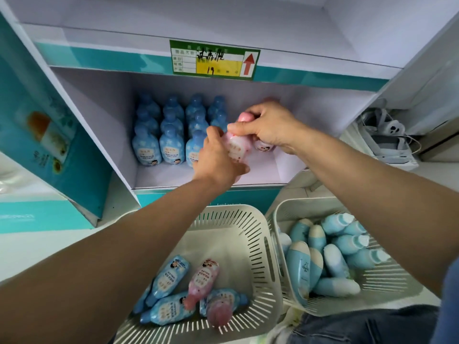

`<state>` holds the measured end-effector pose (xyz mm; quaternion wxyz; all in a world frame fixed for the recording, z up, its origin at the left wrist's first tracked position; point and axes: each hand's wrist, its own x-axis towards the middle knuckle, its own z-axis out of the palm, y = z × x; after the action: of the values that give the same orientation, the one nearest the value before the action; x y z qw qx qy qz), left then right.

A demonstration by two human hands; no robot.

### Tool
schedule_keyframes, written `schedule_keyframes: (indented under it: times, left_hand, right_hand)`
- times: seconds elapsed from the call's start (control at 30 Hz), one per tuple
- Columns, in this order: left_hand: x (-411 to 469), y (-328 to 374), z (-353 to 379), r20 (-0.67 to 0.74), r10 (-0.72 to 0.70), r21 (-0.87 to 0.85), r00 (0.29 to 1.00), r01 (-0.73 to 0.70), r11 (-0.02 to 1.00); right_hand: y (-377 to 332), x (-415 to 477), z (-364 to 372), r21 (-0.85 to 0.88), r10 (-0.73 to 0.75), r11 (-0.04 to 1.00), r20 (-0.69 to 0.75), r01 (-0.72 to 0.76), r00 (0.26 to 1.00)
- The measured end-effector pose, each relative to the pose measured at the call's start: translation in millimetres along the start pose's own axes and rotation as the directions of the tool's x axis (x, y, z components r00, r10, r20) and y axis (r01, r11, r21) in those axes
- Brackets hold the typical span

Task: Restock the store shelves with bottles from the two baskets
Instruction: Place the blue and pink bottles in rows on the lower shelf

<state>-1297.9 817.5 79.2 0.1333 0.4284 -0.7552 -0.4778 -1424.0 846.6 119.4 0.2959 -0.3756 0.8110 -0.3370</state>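
Note:
Both my hands reach into the white shelf bay [159, 177]. My left hand [218, 160] grips the body of a pink bottle [237, 145], tilted, just right of the rows of blue bottles [171, 130]. My right hand [265, 125] is closed over the pink cap [244, 117] of that bottle; whether it holds it or the second pink bottle [263, 145] standing below my palm is unclear. The left basket [238, 219] holds several blue and two pink bottles [203, 279]. The right basket [298, 207] is filled with pale blue and white bottles [330, 254].
A green and yellow price label [214, 59] with a red arrow sits on the shelf edge above. A teal cardboard display [44, 135] leans at the left. Grey shoes [387, 137] lie at the right. Bare shelf floor shows right of the pink bottles.

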Motion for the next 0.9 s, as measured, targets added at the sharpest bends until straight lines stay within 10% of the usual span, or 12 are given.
schedule_keyframes:
  times: [0.5,0.9]
  left_hand:
    - [33,3,-36,-0.099,-0.102,-0.106,0.990,0.091,0.990]
    - [36,-15,-38,-0.076,-0.100,-0.005,0.992,0.100,0.995]
  right_hand:
    - [70,154,4,-0.507,-0.051,0.853,-0.320,-0.125,0.946]
    - [82,176,17,-0.422,0.041,0.888,-0.324,-0.183,0.945]
